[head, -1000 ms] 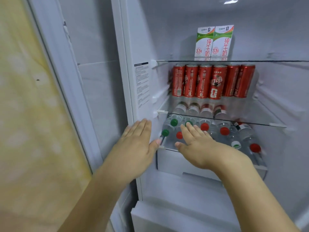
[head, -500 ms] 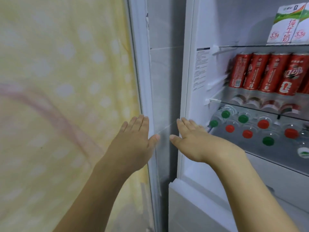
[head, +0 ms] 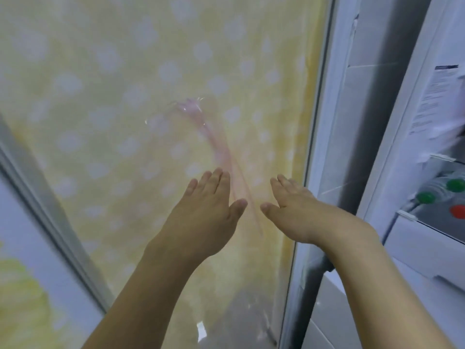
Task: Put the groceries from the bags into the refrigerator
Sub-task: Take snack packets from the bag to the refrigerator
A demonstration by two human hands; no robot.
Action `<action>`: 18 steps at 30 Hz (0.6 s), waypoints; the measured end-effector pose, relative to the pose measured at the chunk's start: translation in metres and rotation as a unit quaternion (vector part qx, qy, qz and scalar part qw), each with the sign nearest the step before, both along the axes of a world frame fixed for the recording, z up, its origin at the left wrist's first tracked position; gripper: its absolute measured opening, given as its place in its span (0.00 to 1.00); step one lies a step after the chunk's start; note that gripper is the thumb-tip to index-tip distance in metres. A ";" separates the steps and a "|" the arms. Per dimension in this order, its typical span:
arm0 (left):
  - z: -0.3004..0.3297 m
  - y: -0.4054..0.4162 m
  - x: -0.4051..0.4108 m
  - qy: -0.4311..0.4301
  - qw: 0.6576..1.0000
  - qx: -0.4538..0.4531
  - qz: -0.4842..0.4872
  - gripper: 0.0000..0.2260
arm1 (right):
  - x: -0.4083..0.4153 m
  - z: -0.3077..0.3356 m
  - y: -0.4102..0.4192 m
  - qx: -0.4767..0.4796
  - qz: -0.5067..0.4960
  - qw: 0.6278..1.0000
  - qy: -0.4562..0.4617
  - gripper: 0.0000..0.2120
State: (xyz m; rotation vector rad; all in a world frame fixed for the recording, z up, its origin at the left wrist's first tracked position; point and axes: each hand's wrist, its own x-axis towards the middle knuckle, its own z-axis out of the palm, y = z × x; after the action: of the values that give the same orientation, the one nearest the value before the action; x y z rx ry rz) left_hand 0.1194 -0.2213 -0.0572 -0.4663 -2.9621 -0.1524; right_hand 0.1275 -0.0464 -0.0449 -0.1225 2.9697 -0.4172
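Observation:
My left hand (head: 203, 215) and my right hand (head: 299, 210) are held out flat side by side, palms down, fingers apart, holding nothing. They hover in front of a yellow dotted curtain (head: 151, 96), left of the open refrigerator (head: 392, 172). At the right edge, inside the refrigerator, I see a few bottles lying on a shelf with green caps (head: 425, 197) and a red cap (head: 458, 211). No grocery bag is in view.
The refrigerator's white side wall and door seal (head: 327, 122) run down the right. A printed label (head: 435, 102) is stuck on the inner wall. A white drawer front (head: 425, 250) sits below the bottle shelf. A grey frame (head: 50, 210) crosses the lower left.
My view has swung left, away from the refrigerator's shelves toward the curtain. Both hands moved left with it and stay flat and empty. The cans and milk cartons are out of sight.

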 end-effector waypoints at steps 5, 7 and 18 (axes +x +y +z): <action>0.003 -0.031 0.014 -0.003 0.999 0.009 0.052 0.31 | -0.008 0.004 -0.030 0.021 0.057 0.998 0.010 0.31; 0.004 -0.042 0.021 -0.009 0.997 0.008 0.075 0.31 | -0.011 0.006 -0.043 0.029 0.083 0.996 0.017 0.31; 0.013 -0.099 0.065 -0.009 0.974 0.017 0.224 0.31 | -0.009 0.012 -0.108 0.019 0.234 0.971 0.035 0.31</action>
State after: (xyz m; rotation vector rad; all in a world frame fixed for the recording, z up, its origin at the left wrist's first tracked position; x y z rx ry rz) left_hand 0.1846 -0.3208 -0.0440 0.2131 -2.9850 -0.1551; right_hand 0.1187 -0.1546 -0.0329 -0.8253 2.8770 -0.2968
